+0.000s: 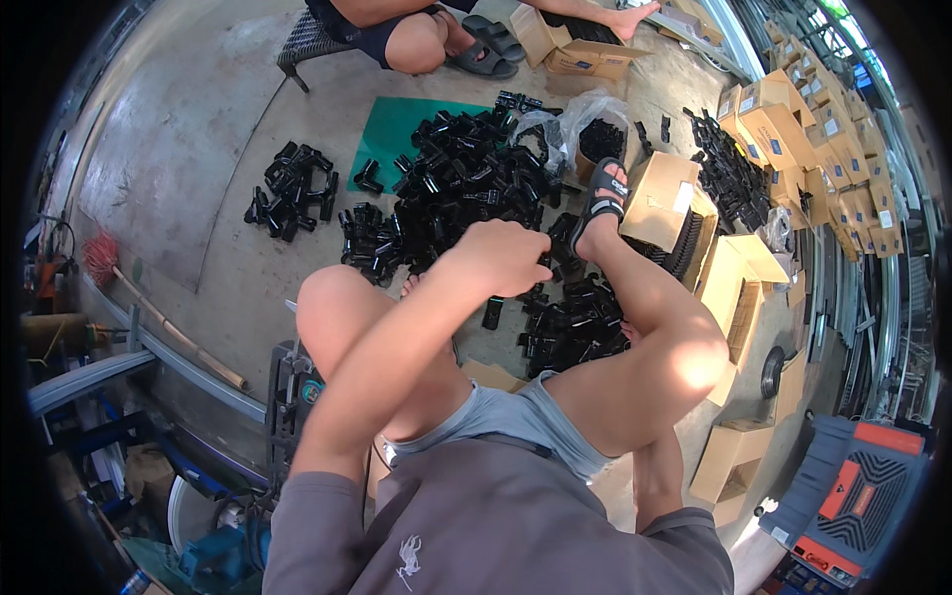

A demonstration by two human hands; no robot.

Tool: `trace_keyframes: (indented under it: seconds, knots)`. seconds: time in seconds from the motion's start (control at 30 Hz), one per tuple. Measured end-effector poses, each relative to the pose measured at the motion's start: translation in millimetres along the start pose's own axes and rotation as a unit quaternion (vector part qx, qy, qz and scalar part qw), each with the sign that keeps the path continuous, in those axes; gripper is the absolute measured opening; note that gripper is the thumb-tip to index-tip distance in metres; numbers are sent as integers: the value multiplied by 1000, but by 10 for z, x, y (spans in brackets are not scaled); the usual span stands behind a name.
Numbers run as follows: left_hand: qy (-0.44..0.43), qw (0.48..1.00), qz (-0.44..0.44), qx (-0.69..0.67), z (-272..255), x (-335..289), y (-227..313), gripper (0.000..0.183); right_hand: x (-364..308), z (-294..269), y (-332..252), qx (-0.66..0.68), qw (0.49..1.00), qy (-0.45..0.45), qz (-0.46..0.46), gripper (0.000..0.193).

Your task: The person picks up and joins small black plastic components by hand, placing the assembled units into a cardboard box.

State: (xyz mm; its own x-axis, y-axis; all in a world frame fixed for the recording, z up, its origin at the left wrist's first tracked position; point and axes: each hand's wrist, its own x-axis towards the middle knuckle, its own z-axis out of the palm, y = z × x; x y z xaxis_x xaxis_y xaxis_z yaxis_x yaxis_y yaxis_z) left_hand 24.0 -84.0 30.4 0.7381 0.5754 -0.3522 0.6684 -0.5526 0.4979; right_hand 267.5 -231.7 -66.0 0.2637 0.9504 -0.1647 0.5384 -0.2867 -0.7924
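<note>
My left hand [504, 256] is over the near edge of a large heap of glossy black tube-shaped fittings [466, 164]. Its fingers are curled together, and whatever they hold is hidden from above. Just below that wrist a single black fitting [493, 313] shows; I cannot tell whether it touches the hand. My right forearm [658, 476] passes down behind my bent right leg. Only a bit of my right hand [629, 332] shows past the thigh, beside a smaller pile of black parts [575, 322]; its fingers are mostly hidden.
A green sheet [382, 129] lies under the heap, with a smaller pile of fittings [293, 188] to its left. Open cardboard boxes [659, 198] stand right of my sandalled foot [601, 203]. Another person [416, 40] sits across. A broom [178, 322] lies left; a toolbox [853, 501] stands right.
</note>
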Motion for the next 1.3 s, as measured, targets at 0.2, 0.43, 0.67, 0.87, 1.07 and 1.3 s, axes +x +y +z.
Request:
trace_keyframes:
  seconds: [0.2,0.43,0.67,0.87,1.07,1.3]
  knots:
    - [-1,988,-107,-111,1382,866,-320,39,556,93,-9,-100,994,2,-46,63]
    - [-133,924,-274,-231,2730,1050,-344,84,660,8,180,-79,995,-63,20,62]
    - [-66,916,-302,-257,2949,1141,-356,97,1185,-148,-10,15,990,-98,105,61]
    - [-45,894,-345,-282,2936,1329,-260,101,2258,345,322,-257,966,24,2,60]
    - [-109,901,-322,-269,3067,1308,17,99,2885,802,815,-453,887,79,36,61]
    - [-130,907,-325,-234,3292,1231,82,98,2793,958,536,-414,908,-23,51,68]
